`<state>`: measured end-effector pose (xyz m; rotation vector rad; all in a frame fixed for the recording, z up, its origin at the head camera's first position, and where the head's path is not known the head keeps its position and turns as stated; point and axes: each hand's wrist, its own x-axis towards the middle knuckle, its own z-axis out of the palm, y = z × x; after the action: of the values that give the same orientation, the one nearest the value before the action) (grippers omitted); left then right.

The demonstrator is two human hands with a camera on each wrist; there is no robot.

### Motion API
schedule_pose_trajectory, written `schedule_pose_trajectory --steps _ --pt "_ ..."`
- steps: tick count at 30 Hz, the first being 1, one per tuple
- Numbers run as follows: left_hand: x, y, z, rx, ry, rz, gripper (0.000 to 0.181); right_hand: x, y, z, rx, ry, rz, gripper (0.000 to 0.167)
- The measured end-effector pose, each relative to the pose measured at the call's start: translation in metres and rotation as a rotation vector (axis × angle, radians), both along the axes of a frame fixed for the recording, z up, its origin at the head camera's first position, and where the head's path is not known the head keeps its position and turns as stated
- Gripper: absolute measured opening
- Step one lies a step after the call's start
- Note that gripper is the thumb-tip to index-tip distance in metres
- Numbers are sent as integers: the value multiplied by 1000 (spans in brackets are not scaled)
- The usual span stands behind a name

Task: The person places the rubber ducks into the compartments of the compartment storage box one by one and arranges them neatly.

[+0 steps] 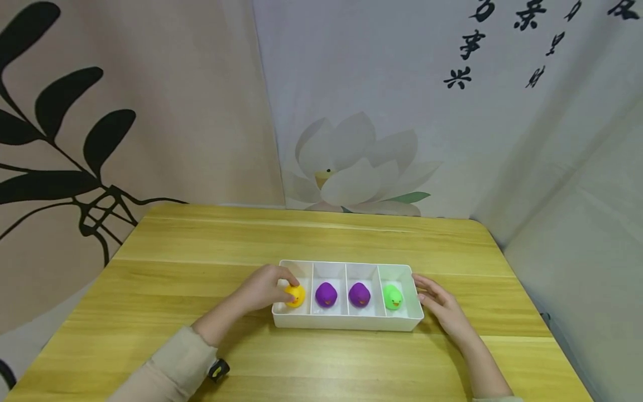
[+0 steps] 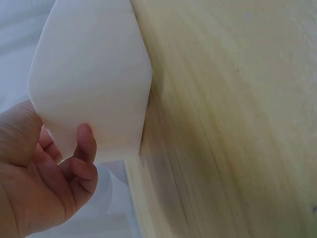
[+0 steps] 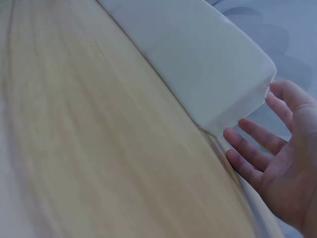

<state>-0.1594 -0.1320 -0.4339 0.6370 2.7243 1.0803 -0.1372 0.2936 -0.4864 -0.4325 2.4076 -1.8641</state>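
A white divided box (image 1: 346, 322) stands on the table, one small toy in each compartment. My left hand (image 1: 262, 288) reaches over the box's left end. Its thumb and index finger pinch a yellow toy duck (image 1: 298, 294) in the leftmost compartment. In the left wrist view the box wall hides the duck and the pinching fingertips. Two purple toys (image 1: 326, 295) fill the middle compartments, and a green toy duck (image 1: 392, 297) sits in the rightmost. At the right end, my right hand (image 1: 444, 307) rests beside the box with fingers spread, fingertips at its end wall (image 3: 242, 106).
The wooden table (image 1: 211, 245) extends around the box on all sides. Behind it hangs a pale cloth backdrop (image 1: 201, 111) with printed leaves, a lotus and characters. A dark watch-like band (image 1: 219, 369) is near the left sleeve cuff.
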Motion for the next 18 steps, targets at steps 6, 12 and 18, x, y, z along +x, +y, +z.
schedule_pose_trajectory --steps 6,12,18 --pt "3 -4 -1 23 68 -35 24 1 0 1 -13 11 13 43" --pt "10 -7 4 67 83 -47 26 3 0 4 -12 19 10 43" --pt "18 -17 12 95 84 6 28 5 0 9 4 18 -13 42"
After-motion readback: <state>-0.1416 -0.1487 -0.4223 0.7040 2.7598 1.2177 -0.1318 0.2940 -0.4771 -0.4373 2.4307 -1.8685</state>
